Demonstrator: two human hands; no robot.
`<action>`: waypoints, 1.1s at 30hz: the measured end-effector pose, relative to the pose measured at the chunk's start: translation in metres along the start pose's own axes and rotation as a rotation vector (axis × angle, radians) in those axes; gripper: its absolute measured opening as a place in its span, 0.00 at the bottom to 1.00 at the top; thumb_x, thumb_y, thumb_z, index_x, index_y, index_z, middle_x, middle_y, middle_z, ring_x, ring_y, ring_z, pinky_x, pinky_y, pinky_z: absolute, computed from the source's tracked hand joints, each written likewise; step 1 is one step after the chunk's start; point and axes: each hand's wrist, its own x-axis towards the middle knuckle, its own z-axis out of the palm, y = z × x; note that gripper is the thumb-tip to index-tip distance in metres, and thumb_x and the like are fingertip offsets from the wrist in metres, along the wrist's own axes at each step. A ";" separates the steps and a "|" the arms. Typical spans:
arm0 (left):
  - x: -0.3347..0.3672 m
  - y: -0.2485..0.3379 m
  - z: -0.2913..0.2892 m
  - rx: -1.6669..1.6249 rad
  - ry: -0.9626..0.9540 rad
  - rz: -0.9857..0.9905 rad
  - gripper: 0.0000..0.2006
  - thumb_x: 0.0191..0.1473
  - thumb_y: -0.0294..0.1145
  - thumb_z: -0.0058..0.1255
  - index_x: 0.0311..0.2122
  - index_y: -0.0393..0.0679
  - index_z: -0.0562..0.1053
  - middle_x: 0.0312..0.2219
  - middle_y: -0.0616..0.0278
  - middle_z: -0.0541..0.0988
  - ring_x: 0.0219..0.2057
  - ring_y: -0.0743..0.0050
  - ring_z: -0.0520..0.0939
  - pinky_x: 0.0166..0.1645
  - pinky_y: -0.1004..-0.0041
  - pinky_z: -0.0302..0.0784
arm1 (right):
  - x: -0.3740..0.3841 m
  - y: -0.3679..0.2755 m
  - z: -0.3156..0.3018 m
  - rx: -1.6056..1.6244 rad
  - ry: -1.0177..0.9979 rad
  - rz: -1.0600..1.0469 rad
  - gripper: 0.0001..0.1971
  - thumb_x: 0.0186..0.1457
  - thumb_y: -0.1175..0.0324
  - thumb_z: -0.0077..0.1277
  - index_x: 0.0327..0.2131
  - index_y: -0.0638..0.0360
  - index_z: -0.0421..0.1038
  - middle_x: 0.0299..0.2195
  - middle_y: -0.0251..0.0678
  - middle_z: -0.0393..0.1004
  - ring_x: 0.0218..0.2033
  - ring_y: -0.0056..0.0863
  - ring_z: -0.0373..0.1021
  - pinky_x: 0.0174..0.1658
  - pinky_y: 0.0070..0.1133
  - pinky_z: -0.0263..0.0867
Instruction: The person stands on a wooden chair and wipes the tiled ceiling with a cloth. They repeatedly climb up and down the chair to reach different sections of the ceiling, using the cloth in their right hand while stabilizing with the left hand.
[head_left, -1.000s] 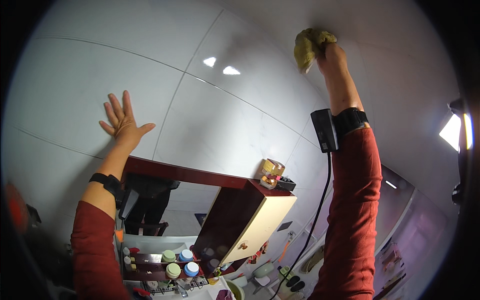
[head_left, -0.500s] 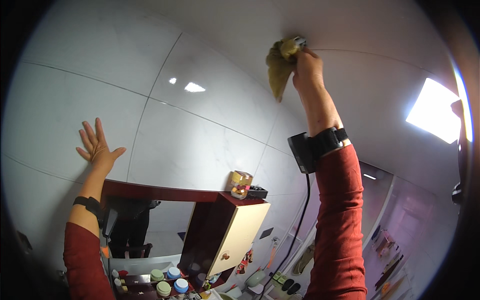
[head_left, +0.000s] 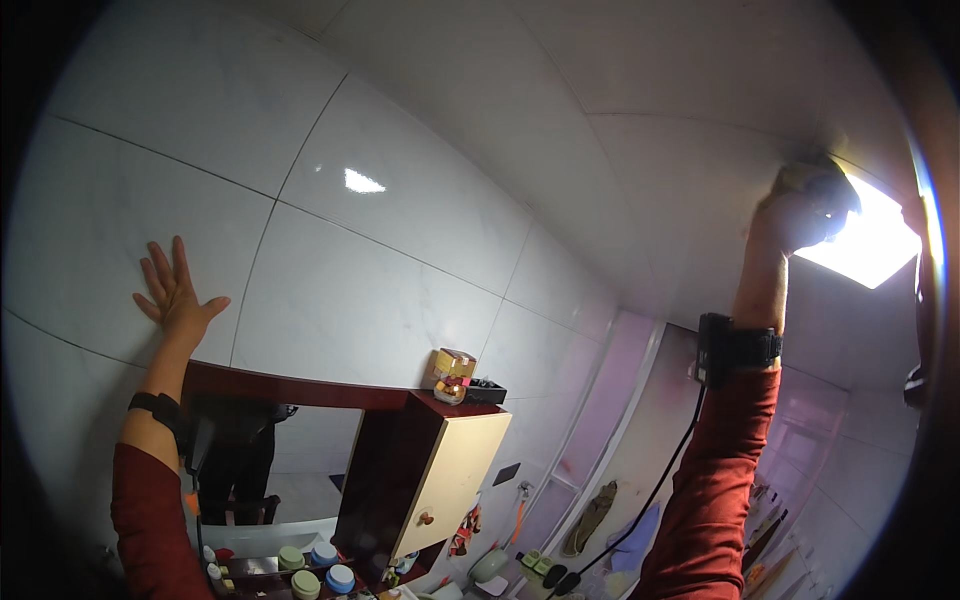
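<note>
My left hand (head_left: 176, 295) lies flat against the white tiled wall (head_left: 400, 230), fingers spread and holding nothing; the palm rests just above the dark red top edge of the mirror frame (head_left: 290, 385). A black wrist strap (head_left: 158, 408) circles my left forearm, and the red sleeve runs down to the lower left rim of the view.

My right hand (head_left: 790, 215) is raised high, close to the ceiling, fingers clenched around a yellowish cloth (head_left: 800, 180). The cloth sits at the near edge of the bright ceiling light panel (head_left: 870, 245); glare hides whether it touches the panel or the ceiling surface beside it. A black wrist device (head_left: 735, 350) is strapped below that hand, and its cable (head_left: 650, 500) hangs down along the red sleeve.

Between the two arms the wall is open tile, crossed only by grout lines. Lower down, a cream cabinet door (head_left: 450, 470) stands swung out from the red cabinet, well below both hands. A small yellow and red box (head_left: 452, 372) stands on the cabinet top beside a black tray (head_left: 487, 392). Jars with coloured lids (head_left: 320, 565) stand on the shelf under the mirror.
</note>
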 end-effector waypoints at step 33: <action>-0.001 0.003 -0.014 0.031 -0.056 -0.041 0.64 0.38 0.45 0.68 0.65 0.65 0.26 0.65 0.58 0.20 0.66 0.58 0.21 0.63 0.39 0.25 | 0.097 0.104 -0.059 3.047 0.428 1.020 0.24 0.46 0.81 0.47 0.48 0.46 0.71 0.52 0.41 0.61 0.52 0.39 0.58 0.52 0.36 0.59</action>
